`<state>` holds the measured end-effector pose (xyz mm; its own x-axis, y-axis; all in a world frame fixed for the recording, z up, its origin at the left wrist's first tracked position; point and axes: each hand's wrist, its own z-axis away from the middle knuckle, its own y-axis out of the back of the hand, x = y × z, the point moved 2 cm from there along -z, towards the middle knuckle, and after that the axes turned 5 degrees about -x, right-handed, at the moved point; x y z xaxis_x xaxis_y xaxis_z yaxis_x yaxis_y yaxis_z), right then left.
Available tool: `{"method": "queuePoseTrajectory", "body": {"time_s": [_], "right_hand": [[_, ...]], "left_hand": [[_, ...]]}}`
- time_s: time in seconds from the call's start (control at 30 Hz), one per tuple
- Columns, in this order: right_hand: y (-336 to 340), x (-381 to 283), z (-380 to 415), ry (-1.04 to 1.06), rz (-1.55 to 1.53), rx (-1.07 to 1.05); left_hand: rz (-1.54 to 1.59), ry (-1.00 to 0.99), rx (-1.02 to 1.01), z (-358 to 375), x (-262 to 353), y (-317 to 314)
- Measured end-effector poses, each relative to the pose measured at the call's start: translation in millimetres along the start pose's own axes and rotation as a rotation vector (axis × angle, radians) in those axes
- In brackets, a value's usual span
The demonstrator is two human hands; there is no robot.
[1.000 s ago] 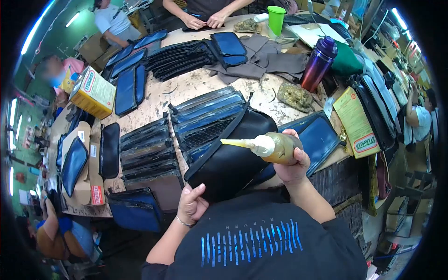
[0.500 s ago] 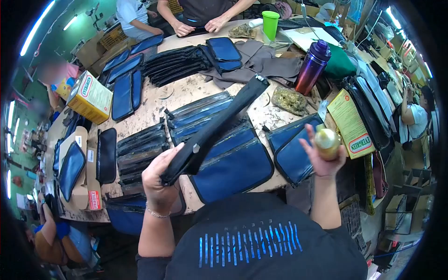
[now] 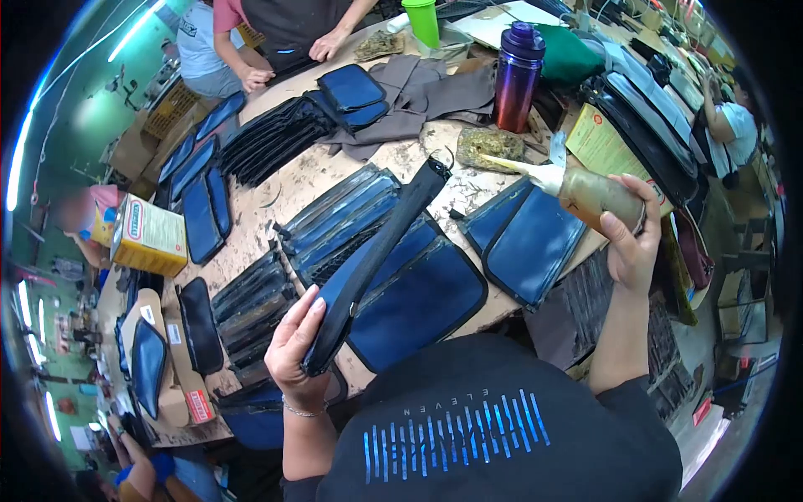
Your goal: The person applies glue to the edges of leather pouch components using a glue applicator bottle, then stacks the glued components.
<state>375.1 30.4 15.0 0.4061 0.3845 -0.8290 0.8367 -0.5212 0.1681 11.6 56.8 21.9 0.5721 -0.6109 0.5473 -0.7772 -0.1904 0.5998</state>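
My left hand [image 3: 294, 345] grips the lower end of a long, narrow black zippered piece [image 3: 381, 255], which slants up and away to the right. In my right hand [image 3: 634, 238] is a squeeze bottle [image 3: 600, 199] of amber liquid, tipped sideways, its pale pointed nozzle aimed left. The nozzle tip is apart from the black piece. Below the black piece lies a large blue pouch panel [image 3: 431, 301] with black edging. Another blue pouch [image 3: 535, 243] lies under the bottle. Rows of blue and black strips [image 3: 343, 213] rest left of the panel.
A purple tumbler [image 3: 516, 79] stands beside a crusted block [image 3: 489, 149]. Behind are stacked black pieces [image 3: 276, 138] and grey cloth scraps [image 3: 418, 96]. A yellow-white can [image 3: 150, 234] stands at left. Across the table, a co-worker's hands [image 3: 330, 43] handle something dark.
My right hand has risen, and the bottle has turned from nearly end-on to sideways, nozzle pointing left. My left hand keeps the black piece, now turned slightly steeper. The camera view has shifted.
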Motion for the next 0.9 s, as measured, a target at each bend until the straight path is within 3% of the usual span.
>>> {"method": "queuePoseTrajectory", "body": {"time_s": [0.07,0.2,0.33,0.9], "right_hand": [[-10.7,3.8,-2.9,-0.248,-0.629,-0.035],[-31.6,-3.3,-7.4,-0.248,-0.764,-0.199],[-40.3,-4.5,-7.7,-0.185,-0.537,-0.148],[-47.5,4.8,-10.4,-0.331,-0.473,-0.092]], "left_hand": [[0.019,-0.005,0.008,3.1,-2.4,-2.9],[-0.095,-0.032,-0.084,6.7,-0.5,1.9],[-0.063,-0.016,-0.067,10.3,-1.6,3.6],[-0.236,-0.102,-0.044,6.5,1.2,6.3]]}}
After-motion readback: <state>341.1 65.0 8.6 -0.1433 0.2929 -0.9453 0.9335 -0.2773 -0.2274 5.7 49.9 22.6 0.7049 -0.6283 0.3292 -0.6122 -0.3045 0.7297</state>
